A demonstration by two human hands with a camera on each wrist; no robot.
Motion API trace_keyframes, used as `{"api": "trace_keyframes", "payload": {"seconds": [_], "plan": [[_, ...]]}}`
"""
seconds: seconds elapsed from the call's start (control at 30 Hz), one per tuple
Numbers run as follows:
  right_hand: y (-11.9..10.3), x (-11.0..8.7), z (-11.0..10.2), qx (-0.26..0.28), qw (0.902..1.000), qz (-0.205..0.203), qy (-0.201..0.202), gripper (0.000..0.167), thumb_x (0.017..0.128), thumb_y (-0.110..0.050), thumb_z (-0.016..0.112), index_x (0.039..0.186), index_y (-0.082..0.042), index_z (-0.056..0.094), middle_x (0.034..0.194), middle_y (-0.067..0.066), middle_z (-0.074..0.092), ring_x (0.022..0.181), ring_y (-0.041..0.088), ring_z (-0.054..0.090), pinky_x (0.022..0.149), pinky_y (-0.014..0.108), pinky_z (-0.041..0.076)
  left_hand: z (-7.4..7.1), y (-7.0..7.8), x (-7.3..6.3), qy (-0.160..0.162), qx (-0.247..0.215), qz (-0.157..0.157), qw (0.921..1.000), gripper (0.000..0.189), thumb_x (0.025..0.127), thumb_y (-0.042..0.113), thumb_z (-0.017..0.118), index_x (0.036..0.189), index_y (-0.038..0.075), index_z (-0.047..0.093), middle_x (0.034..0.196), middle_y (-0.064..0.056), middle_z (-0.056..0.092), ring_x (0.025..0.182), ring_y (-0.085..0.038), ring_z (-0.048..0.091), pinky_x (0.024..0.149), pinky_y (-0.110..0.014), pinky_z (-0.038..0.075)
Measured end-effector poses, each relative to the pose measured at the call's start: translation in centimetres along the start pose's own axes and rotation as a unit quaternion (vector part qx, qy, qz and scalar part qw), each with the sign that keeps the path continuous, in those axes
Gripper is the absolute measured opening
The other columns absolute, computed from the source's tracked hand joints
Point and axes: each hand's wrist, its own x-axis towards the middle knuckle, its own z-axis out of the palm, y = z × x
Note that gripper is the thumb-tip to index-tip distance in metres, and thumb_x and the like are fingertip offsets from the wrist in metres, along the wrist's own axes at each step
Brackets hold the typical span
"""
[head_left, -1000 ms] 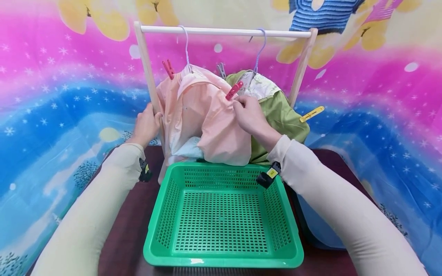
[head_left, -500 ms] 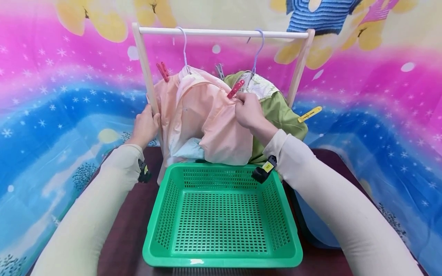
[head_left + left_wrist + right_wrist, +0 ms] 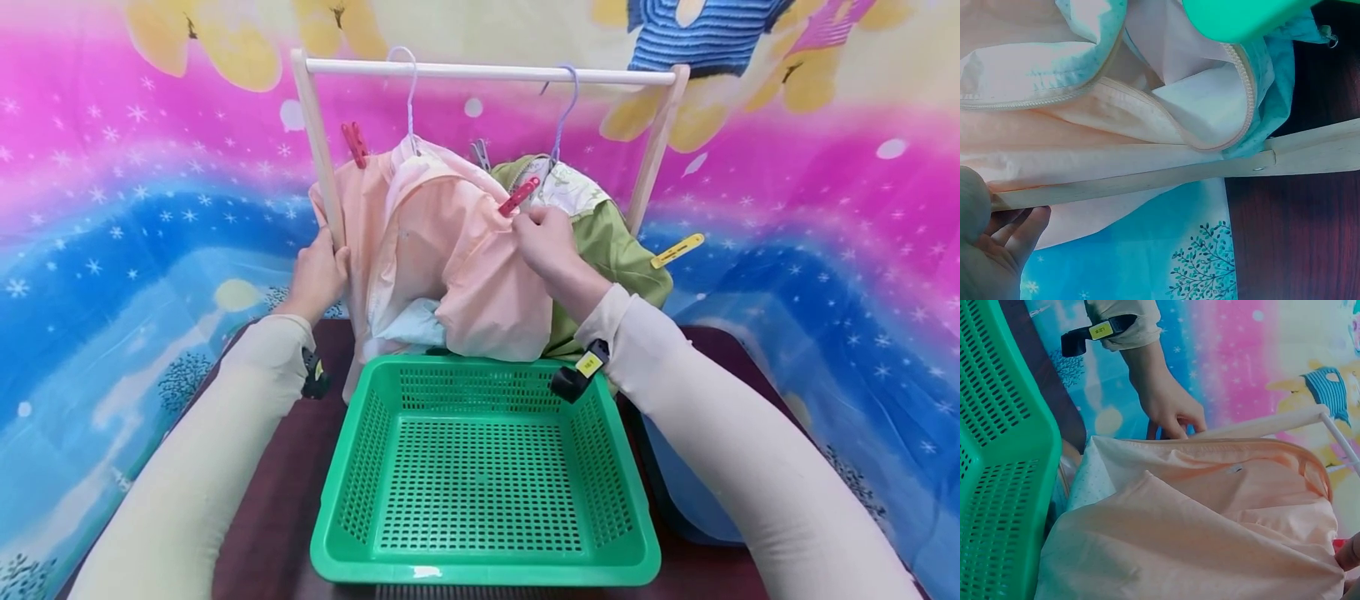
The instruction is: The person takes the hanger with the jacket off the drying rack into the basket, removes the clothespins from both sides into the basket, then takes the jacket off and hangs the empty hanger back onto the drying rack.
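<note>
A pink zip jacket [image 3: 495, 300] with a pale blue lining hangs on a lilac hanger [image 3: 411, 96] from a small wooden clothes rack [image 3: 480, 70]. My left hand [image 3: 317, 271] grips the rack's left post, thumb on one side and fingers on the other in the left wrist view. At the jacket's right shoulder, just below a red clothespin [image 3: 519, 197], my right hand [image 3: 551, 250] pinches the pink cloth. Only its fingertips [image 3: 1350, 553] show at the right wrist view's edge. Another red clothespin [image 3: 355, 145] clips the left shoulder.
Right of it hangs a green garment [image 3: 618, 250], with a yellow clothespin [image 3: 678, 250] on its sleeve side and a grey clothespin [image 3: 481, 154] near its left. A green plastic basket [image 3: 480, 573] stands in front of the rack. A blue bin [image 3: 697, 483] sits under my right forearm.
The jacket's left shoulder and its red clothespin have shifted left, past the post. My right hand and the clothespin above it have moved slightly right. My left hand stays on the post.
</note>
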Motion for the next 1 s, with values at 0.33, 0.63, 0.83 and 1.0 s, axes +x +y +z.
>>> {"api": "trace_keyframes", "payload": {"seconds": [0.33, 0.63, 0.83, 1.0], "plan": [[-0.3, 0.2, -0.9, 0.026, 0.9995, 0.012, 0.015, 0.036, 0.096, -0.011, 0.050, 0.060, -0.017, 0.050, 0.073, -0.002, 0.042, 0.063, 0.007, 0.039, 0.056, 0.021, 0.034, 0.1, 0.1, 0.1, 0.002, -0.004, 0.001, 1.0000, 0.037, 0.110, 0.022, 0.038, 0.136, -0.004, 0.042, 0.127, -0.035, 0.059, 0.113, -0.051, 0.063, 0.085, -0.062, 0.056], [-0.6, 0.4, -1.5, 0.061, 0.9975, 0.011, 0.034, 0.041, 0.092, -0.010, 0.054, 0.053, -0.020, 0.048, 0.068, -0.005, 0.040, 0.063, 0.006, 0.039, 0.058, 0.021, 0.034, 0.1, 0.0, 0.0, -0.001, -0.001, -0.003, 1.0000, 0.036, 0.110, 0.020, 0.037, 0.135, -0.006, 0.041, 0.129, -0.036, 0.057, 0.116, -0.052, 0.061, 0.088, -0.063, 0.055], [-0.7, 0.5, -1.8, 0.067, 0.9965, -0.008, 0.050, 0.042, 0.091, -0.011, 0.055, 0.050, -0.020, 0.048, 0.058, -0.010, 0.036, 0.054, 0.004, 0.035, 0.053, 0.021, 0.030, 0.1, 0.0, 0.0, 0.003, 0.002, -0.008, 1.0000, 0.036, 0.110, 0.020, 0.037, 0.135, -0.005, 0.042, 0.131, -0.035, 0.058, 0.117, -0.052, 0.062, 0.089, -0.064, 0.055], [-0.4, 0.7, -2.2, 0.067, 0.9957, -0.025, 0.058, 0.040, 0.091, -0.010, 0.054, 0.052, -0.019, 0.054, 0.053, -0.012, 0.036, 0.051, 0.003, 0.034, 0.050, 0.020, 0.029, 0.1, 0.0, 0.0, 0.000, 0.002, -0.006, 1.0000, 0.034, 0.110, 0.019, 0.038, 0.134, -0.005, 0.042, 0.130, -0.035, 0.058, 0.117, -0.052, 0.061, 0.090, -0.063, 0.054]]}}
